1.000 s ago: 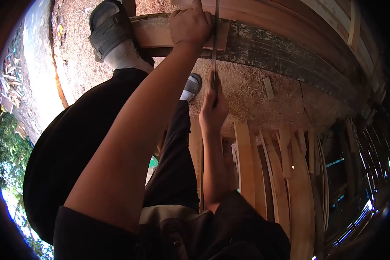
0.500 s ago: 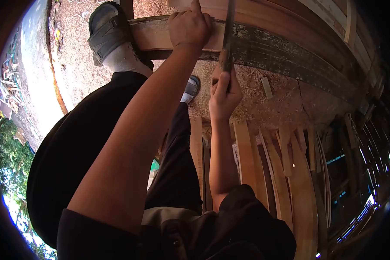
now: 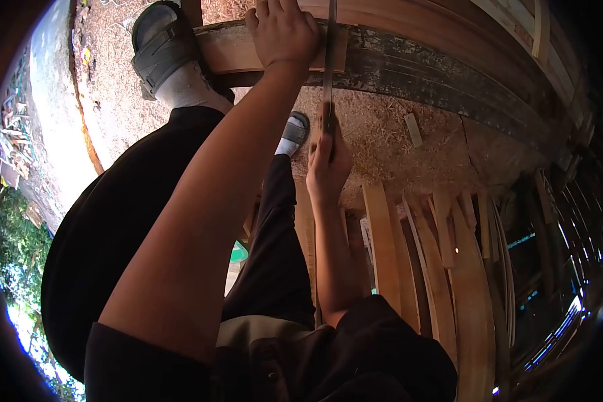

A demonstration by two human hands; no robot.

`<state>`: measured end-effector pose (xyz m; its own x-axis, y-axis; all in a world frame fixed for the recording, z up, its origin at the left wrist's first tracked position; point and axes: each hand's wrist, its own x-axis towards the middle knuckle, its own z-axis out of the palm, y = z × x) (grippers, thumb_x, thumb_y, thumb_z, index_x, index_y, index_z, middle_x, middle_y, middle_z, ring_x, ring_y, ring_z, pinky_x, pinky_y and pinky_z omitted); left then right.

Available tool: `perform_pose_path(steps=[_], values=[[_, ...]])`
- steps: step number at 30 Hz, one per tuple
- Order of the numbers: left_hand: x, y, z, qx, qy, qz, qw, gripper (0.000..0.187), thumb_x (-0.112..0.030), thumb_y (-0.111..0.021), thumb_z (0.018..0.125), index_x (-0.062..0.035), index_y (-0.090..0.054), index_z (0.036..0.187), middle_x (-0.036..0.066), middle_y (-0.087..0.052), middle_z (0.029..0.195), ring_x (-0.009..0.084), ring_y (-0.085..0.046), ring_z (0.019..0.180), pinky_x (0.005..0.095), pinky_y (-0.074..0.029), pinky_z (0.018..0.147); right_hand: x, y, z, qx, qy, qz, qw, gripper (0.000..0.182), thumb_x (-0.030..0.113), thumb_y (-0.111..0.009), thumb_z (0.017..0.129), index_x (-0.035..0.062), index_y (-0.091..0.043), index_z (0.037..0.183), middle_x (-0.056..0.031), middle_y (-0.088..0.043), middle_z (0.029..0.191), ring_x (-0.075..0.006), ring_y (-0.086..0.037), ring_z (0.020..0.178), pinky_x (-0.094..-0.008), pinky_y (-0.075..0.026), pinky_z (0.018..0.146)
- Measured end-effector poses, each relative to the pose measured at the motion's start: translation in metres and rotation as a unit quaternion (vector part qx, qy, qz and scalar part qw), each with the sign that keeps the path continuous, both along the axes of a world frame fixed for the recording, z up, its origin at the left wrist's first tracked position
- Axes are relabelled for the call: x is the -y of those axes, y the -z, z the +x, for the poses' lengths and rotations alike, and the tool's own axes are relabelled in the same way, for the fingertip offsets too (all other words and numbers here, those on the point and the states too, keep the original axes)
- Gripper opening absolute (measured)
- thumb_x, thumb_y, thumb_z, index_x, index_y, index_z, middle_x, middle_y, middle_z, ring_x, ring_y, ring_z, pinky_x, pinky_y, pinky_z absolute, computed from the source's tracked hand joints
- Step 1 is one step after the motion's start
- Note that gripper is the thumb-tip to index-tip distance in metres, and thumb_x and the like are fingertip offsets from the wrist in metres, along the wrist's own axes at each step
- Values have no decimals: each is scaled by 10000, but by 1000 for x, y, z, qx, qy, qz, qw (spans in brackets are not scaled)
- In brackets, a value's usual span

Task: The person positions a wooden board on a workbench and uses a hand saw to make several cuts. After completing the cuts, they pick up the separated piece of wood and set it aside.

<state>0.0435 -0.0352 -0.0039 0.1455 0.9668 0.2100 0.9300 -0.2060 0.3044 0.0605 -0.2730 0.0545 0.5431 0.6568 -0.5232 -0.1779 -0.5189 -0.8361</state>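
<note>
My right hand (image 3: 330, 164) is closed around the handle of a handsaw (image 3: 330, 57). Its narrow blade, seen nearly edge-on, runs up across a light wooden board (image 3: 231, 52) close to the board's right end. That board lies along a dark, weathered beam (image 3: 409, 77). Just left of the blade, my left hand (image 3: 285, 37) bears down on the board, its fingers bent over toward the far side. The fingertips are partly cut off by the top of the view. My sandaled foot (image 3: 164, 50) rests at the board's left end.
Several planks (image 3: 472, 301) lean or lie at the lower right. Reddish boards (image 3: 395, 23) run behind the beam. A small wood offcut (image 3: 413, 130) lies on the shaving-covered ground (image 3: 375, 114). My other foot (image 3: 292, 132) stands below the beam.
My right hand and the saw have shifted left and down toward me. My left hand has moved slightly left, and its fingers are more spread.
</note>
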Motion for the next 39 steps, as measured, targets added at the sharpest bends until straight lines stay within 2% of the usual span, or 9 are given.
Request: perform_pose_path(steps=[2,8,16,19,22,28,33,35,39], values=[[-2,4,-1,-3,5,-32,999,568,-196,-583,897,-20,-549,1436,170,-653,1239,345,-582,1201,504,-387,1130,20,-2,-10,146,-38,14,988,512,291,-548,1122,-40,-564,1512,-154,-756,1216,-172,-727,970,-302,-560,838],[0,7,-3,8,18,-36,999,534,-203,-586,893,-14,-582,1393,170,-677,1191,345,-607,1156,500,-411,1106,-59,-11,17,92,-64,-45,993,520,301,-549,1109,-12,-556,1525,-232,-769,1005,-234,-775,844,-364,-583,744],[0,8,-1,-5,26,-54,998,480,-215,-605,871,-11,-583,1305,185,-662,1174,355,-607,1133,512,-432,1049,38,-1,-19,250,-86,51,963,540,308,-557,1099,-3,-540,1541,-242,-758,912,-260,-756,726,-385,-577,681],[-2,27,-7,5,38,12,999,418,-251,-571,925,-112,-600,1318,108,-767,1105,317,-700,1043,500,-469,1001,4,0,-6,239,-66,26,969,530,297,-562,1099,-15,-550,1527,-235,-772,969,-279,-763,766,-384,-581,701],[-2,20,-6,-16,25,-16,999,424,-254,-579,912,-109,-601,1309,107,-758,1105,322,-695,1034,500,-471,997,-68,-10,16,82,-62,-45,994,515,289,-558,1104,-22,-566,1514,-221,-781,1091,-255,-783,906,-369,-592,749],[-3,24,-6,-11,26,-10,1000,407,-273,-565,922,-110,-610,1292,94,-760,1120,324,-688,1072,499,-463,997,54,-12,-28,183,-65,-18,981,520,288,-542,1099,-1,-556,1532,-247,-761,1221,-259,-794,982,-347,-613,819],[-6,22,-5,7,29,-11,1000,388,-268,-556,929,-114,-615,1279,85,-761,1133,320,-684,1092,501,-458,995,-26,2,-2,217,-56,-18,975,524,295,-540,1098,10,-554,1537,-257,-742,1277,-284,-801,1002,-345,-621,831],[-4,22,-8,-1,32,-18,999,376,-266,-556,929,-117,-617,1269,83,-761,1134,320,-683,1093,502,-456,995,-63,-17,17,38,-60,-88,994,530,295,-562,1089,6,-553,1534,-259,-730,1303,-320,-789,1056,-367,-626,854],[-2,18,-5,7,36,-28,999,340,-272,-557,932,-125,-619,1232,79,-758,1132,315,-683,1102,505,-455,982,35,-11,-21,223,-75,-20,972,483,228,-567,1094,2,-562,1522,-230,-737,1297,-271,-764,1145,-388,-625,874]])
